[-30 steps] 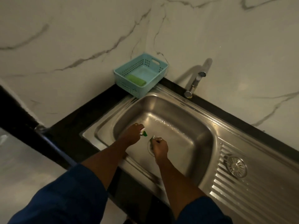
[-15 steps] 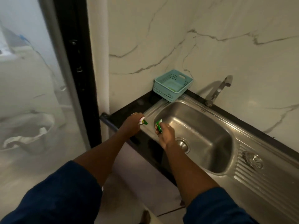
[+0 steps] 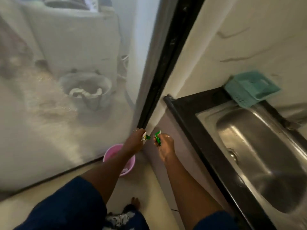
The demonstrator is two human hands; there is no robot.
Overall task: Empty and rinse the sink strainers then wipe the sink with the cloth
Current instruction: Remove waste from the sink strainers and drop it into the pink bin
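Note:
My left hand (image 3: 135, 141) pinches a small white and green scrap (image 3: 145, 136) of wrapper. A green scrap (image 3: 157, 137) is held in my right hand (image 3: 163, 144). Both hands hang side by side to the left of the counter, above the floor and just beyond a pink bucket (image 3: 118, 160). The steel sink (image 3: 259, 155) lies at the right, with its drain strainer (image 3: 232, 154) seated in the basin floor. No cloth shows.
A teal basket (image 3: 250, 88) stands on the black counter (image 3: 186, 110) at the sink's far corner. A frosted glass door with a black frame (image 3: 159, 77) runs along the left. My bare foot (image 3: 135, 203) is on the tiled floor below.
My view swung left, away from the sink. Both hands carried their scraps out of the basin, past the counter's edge, and now hang over the floor by the pink bucket.

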